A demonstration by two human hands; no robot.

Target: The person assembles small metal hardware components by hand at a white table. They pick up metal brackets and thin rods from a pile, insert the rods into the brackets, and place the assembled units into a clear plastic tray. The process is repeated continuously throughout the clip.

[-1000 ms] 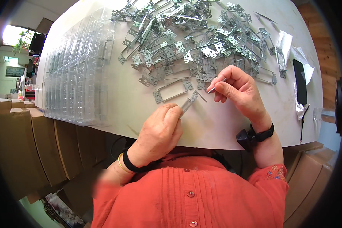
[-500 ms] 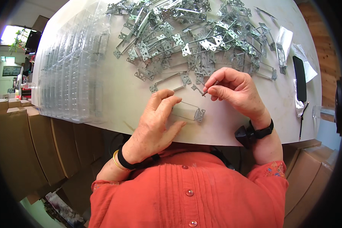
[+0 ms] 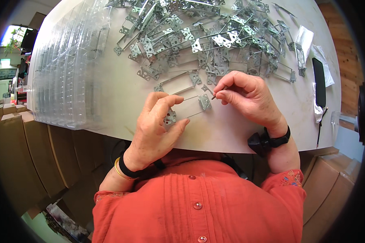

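The left hand point(image 3: 156, 129) is pinching 1 end of a small metal bracket frame point(image 3: 186, 106), thumb and fingers closed on its stamped end plate, and is holding it just above the white table point(image 3: 109, 101) near the front edge. The right hand point(image 3: 247, 97) is gripping a small dark screw point(image 3: 218, 93) between thumb and forefinger, fingers closed narrowly, and is bringing its tip toward the bracket's far end plate. Whether the tip is already touching the plate is too small to tell.

The frame is being held at 1 end only, so its thin wire sides are likely flexing; pressure from the screw could be tilting the far plate away and making the tip skid off the hole. The screw is tiny and only its end is showing, so a slip of the fingertips could be sending it onto the table or over the near edge into the lap of the orange shirt point(image 3: 198, 202). The pile of loose brackets point(image 3: 207, 36) is lying just beyond both hands, and a knuckle could be snagging 1 and dragging it along. The stack of clear plastic trays point(image 3: 69, 69) is standing well apart on the left.
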